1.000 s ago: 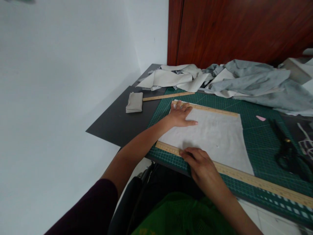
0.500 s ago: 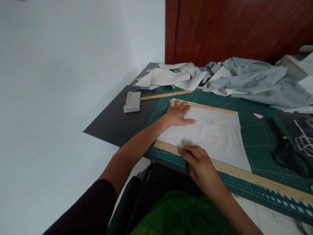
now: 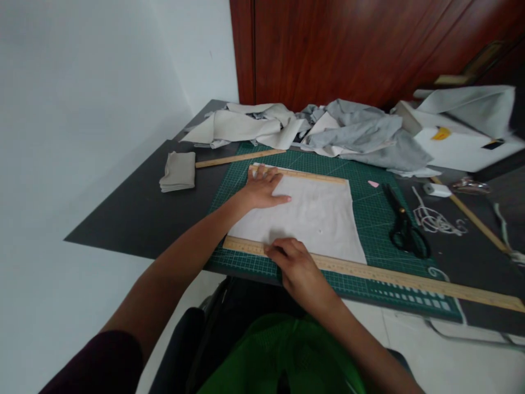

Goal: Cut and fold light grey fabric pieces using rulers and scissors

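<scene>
A white piece of fabric (image 3: 315, 208) lies flat on the green cutting mat (image 3: 369, 208). My left hand (image 3: 264, 190) rests on it with fingers spread, the fingertips over a short wooden ruler (image 3: 315, 175) along the fabric's far edge. Along the near edge runs a long wooden ruler (image 3: 369, 272), reaching well past the fabric to the right. My right hand (image 3: 293, 262) is closed at this ruler near its left part, thumb and fingers drawn together on it; the exact grip is partly hidden.
Folded beige cloth (image 3: 179, 171) and another wooden stick (image 3: 241, 158) lie at the left. Crumpled fabric (image 3: 356, 131) lines the back. Black scissors (image 3: 404, 227), a pink scrap (image 3: 373, 184), white cord (image 3: 435, 219) and a white box (image 3: 463, 142) are to the right.
The camera view has turned right, bringing the white box and the long ruler's far end into sight. Both hands keep nearly the same places on the fabric and rulers.
</scene>
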Available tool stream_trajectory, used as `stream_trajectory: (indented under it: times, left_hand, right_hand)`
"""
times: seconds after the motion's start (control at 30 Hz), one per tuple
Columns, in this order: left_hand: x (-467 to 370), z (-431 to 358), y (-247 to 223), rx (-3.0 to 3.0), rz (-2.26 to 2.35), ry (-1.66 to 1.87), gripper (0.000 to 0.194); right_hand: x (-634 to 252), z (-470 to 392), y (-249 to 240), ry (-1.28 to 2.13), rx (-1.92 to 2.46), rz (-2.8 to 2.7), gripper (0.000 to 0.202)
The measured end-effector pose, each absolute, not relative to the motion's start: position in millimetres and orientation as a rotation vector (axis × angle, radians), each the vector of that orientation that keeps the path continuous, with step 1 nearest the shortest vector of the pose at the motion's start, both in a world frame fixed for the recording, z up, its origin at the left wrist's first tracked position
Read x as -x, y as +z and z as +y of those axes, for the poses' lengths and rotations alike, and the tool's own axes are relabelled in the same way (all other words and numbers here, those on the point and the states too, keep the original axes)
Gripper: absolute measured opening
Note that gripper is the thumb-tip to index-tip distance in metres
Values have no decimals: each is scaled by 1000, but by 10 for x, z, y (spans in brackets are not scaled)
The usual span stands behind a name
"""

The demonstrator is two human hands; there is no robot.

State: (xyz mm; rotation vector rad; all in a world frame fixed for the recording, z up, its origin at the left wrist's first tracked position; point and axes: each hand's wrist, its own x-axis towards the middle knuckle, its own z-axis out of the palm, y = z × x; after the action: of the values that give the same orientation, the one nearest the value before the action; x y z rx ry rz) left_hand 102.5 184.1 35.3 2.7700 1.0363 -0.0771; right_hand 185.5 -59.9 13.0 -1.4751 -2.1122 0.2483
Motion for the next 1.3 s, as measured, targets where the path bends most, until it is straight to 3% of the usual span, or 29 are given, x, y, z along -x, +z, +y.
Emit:
stream_trajectory:
  times: [0.47, 1.3]
  left_hand:
    - [-1023, 1865, 348, -2801, 1060, -104, 99]
    - [-1055, 1926, 316, -2832, 1051, -119, 100]
  right_hand:
    - [-1869, -582, 188, 279, 1481, -2132, 59]
    - [-1955, -617, 268, 156, 1563, -2207, 39]
